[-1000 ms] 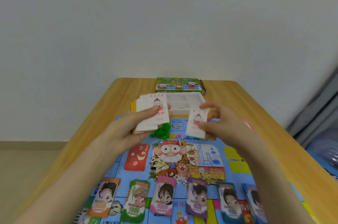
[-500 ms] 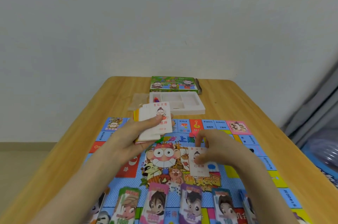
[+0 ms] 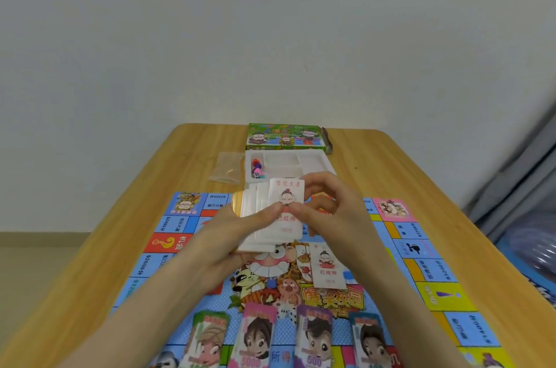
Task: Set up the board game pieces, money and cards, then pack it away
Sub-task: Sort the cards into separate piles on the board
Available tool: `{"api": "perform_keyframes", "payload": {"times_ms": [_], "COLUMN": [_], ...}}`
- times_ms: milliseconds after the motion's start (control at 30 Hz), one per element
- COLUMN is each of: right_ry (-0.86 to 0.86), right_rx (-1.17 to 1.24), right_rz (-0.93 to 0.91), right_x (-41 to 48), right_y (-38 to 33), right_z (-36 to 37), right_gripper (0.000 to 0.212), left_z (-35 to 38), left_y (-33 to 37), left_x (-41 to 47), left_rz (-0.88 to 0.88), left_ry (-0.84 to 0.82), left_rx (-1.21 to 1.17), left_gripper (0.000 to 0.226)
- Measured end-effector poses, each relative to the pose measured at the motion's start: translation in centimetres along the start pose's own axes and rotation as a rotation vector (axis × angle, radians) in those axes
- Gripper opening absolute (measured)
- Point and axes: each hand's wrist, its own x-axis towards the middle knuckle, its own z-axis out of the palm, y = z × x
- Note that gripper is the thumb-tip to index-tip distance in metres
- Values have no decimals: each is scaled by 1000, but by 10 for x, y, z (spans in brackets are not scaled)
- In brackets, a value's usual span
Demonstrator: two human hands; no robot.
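**Head view: a top card (image 3: 288, 196) pinched off a hand-held stack of cards (image 3: 255, 208) above the game board (image 3: 180, 232).**
The left hand (image 3: 228, 244) grips the fanned stack of thin, glossy white cards from below, thumb across the face. The right hand (image 3: 331, 211), the nearer to the drop point, pinches the top card by its right edge, with the card's long axis pointing away from the person. A single card (image 3: 326, 271) lies flat on the board, nearer the person and just right of the stack, probably marking where the next one goes.
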Motion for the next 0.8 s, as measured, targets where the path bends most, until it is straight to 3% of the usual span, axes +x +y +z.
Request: {"api": "perform_keyframes", "payload": {"times_ms": [300,600,667,800], "right_ry": [68,198,124,-134], "right_rx": [-102,-11,-76,-495], "right_rz": [-111,133,258,423], "right_x": [-5,1,3,5], "right_y": [0,3,6,15], "right_z": [-1,-20,-31,-42], "right_gripper": [29,10,8,11], "left_z": [1,-2,-3,-5], "left_y": [-1,-1,0,0], "left_x": [1,7,9,11], "left_rz": [-30,7,4,-11], "left_ry": [-1,134,164,179], "left_rx": [-7,-62,-118,-126], "left_gripper": [37,38,33,30]}}
